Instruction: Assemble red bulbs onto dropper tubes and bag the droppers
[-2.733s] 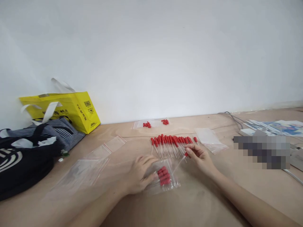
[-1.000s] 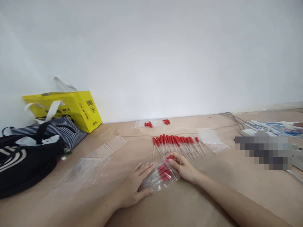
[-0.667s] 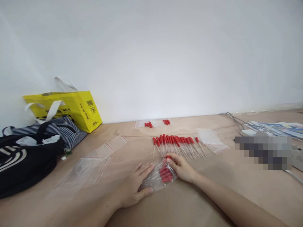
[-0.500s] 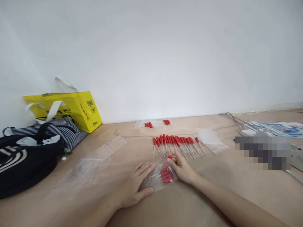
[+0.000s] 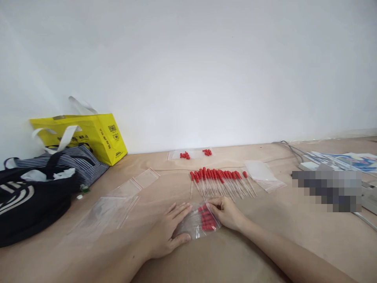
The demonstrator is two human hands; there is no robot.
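Note:
A clear zip bag (image 5: 193,226) lies on the table between my hands, with several red-bulbed droppers (image 5: 208,221) inside, bulbs toward its right end. My left hand (image 5: 173,232) rests flat at the bag's left end, fingers spread and thumb along the near edge. At the opposite, upper right corner, my right hand (image 5: 226,212) is closed, thumb and fingers pinching the bag's mouth. Its fingertips partly cover the topmost red bulb. Just beyond, more droppers (image 5: 219,179) lie side by side in a row, red bulbs facing the wall.
Empty zip bags (image 5: 108,208) lie to the left, another bag (image 5: 263,175) to the right. Near the wall is a bag with small red bulbs (image 5: 185,155). A yellow bag (image 5: 114,137) and black bag (image 5: 35,208) stand left; papers (image 5: 347,159) and cables are right.
The dropper in my right fingers has gone into the zip bag, its bulb now lying by the others. My right fingers have closed at the bag's mouth; my left hand has stayed put.

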